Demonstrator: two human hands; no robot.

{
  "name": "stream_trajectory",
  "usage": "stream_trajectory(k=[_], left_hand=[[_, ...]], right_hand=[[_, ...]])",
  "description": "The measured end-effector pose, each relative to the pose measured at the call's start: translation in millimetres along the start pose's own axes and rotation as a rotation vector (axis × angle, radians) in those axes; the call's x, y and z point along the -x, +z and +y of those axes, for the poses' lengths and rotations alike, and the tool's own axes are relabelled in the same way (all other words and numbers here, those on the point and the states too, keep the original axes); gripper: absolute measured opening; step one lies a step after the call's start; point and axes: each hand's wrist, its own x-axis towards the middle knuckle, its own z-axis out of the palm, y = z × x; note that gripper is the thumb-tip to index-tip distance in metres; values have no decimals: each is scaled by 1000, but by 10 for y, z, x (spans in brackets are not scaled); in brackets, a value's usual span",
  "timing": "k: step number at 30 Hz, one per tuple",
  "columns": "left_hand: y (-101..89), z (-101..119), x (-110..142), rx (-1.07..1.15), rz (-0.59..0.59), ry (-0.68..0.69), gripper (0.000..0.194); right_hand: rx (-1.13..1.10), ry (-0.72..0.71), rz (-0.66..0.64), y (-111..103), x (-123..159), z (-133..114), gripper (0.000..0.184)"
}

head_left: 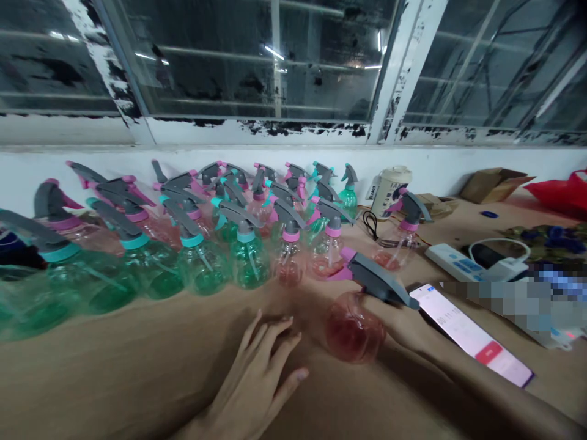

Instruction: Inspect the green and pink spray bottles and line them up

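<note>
My left hand (pixel 259 370) is over the brown tabletop with its fingers stretched out and apart, holding nothing. To its right, my right hand (pixel 392 315) grips a pink spray bottle (pixel 353 333) with a grey and pink trigger head, near its neck. The bottle leans a little, and most of my right fingers are hidden behind it. Beyond my hands stand rows of similar spray bottles, among them a green spray bottle (pixel 249 260) with a turquoise collar and a pink spray bottle (pixel 290 263) with a pink collar.
A phone (pixel 468 333) showing a timer lies beside my right forearm. Past it are a white power strip (pixel 458 263), a paper cup (pixel 392 186), a cardboard box (pixel 493 185) and a red bag (pixel 562 192). A white wall with windows borders the table at the back.
</note>
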Motion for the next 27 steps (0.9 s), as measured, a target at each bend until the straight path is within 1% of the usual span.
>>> stream_trajectory(k=[6, 11, 15, 18, 20, 23, 25, 27], left_hand=[[30, -7, 1, 43, -18, -28, 32], [19, -2, -30, 76, -22, -29, 31], [25, 13, -26, 87, -22, -42, 30], [47, 16, -11, 97, -39, -54, 31], [61, 14, -6, 94, -60, -66, 32], [72, 10, -6, 77, -86, -77, 34], [76, 11, -8, 65, -96, -80, 35], [80, 13, -7, 57, -98, -82, 35]], right_hand=[[22, -22, -45, -25, -11, 27, 8], [51, 2, 11, 43, -57, 60, 6], [86, -16, 38, 145, -118, -23, 5], [100, 3, 61, 209, -166, -96, 4], [96, 1, 45, 235, -189, -118, 7], [55, -41, -4, 252, -205, -112, 11], [29, -61, -23, 257, -205, -94, 10], [26, -57, -14, 259, -201, -77, 9]])
